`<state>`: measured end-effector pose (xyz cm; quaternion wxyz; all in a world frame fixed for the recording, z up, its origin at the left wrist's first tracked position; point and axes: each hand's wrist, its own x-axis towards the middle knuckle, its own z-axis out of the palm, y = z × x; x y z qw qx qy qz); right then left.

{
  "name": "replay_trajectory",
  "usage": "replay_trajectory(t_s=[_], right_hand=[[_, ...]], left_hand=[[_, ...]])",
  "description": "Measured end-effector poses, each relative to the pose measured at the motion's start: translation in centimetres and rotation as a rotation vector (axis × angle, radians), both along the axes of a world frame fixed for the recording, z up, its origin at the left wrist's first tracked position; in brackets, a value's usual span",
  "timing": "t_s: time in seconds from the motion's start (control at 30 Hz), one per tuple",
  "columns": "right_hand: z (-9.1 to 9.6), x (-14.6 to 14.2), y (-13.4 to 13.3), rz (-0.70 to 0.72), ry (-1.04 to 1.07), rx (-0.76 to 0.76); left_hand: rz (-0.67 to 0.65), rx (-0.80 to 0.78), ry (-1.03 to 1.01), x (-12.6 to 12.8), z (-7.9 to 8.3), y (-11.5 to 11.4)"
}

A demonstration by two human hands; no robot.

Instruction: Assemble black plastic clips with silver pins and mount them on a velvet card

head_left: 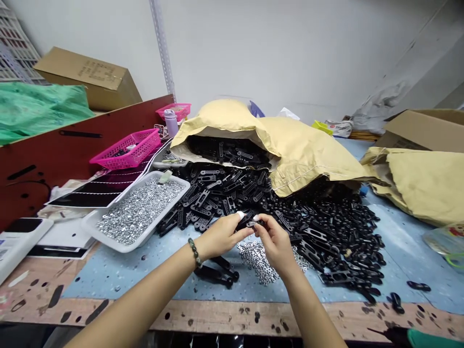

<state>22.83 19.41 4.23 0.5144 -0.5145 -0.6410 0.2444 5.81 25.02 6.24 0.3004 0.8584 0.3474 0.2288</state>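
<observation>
My left hand (224,235) and my right hand (275,244) meet above the blue work mat (108,278). Both pinch a slotted black plastic link (246,223), which has a small silver metal piece (252,224) at its near end. Just below my hands lies a heap of silver hex nuts (259,263). A large spill of similar black links (326,237) spreads behind and to the right of them. Two loose black parts (215,271) lie under my left wrist. A white tray (108,232) to the left holds many small silver nuts.
A torn yellow paper sack (290,150) spills black links at the back. A pink plastic basket (126,150) and a lilac bottle (171,123) stand left, before a dark red board (72,150). Cardboard boxes (424,130) and another yellow sack (424,183) sit right.
</observation>
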Motion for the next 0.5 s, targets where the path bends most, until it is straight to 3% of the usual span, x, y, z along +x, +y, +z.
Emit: replay_trajectory(t_s=[0.33, 0.5], right_hand=[[-1.5, -1.4, 1.0, -0.034, 0.014, -0.079], [-2.7, -0.5, 0.2, -0.144, -0.347, -0.050]], left_hand=[[0.008, 0.213, 0.174, -1.1, -0.6, 0.7], [0.018, 0.264, 0.195, -1.2, -1.0, 1.8]])
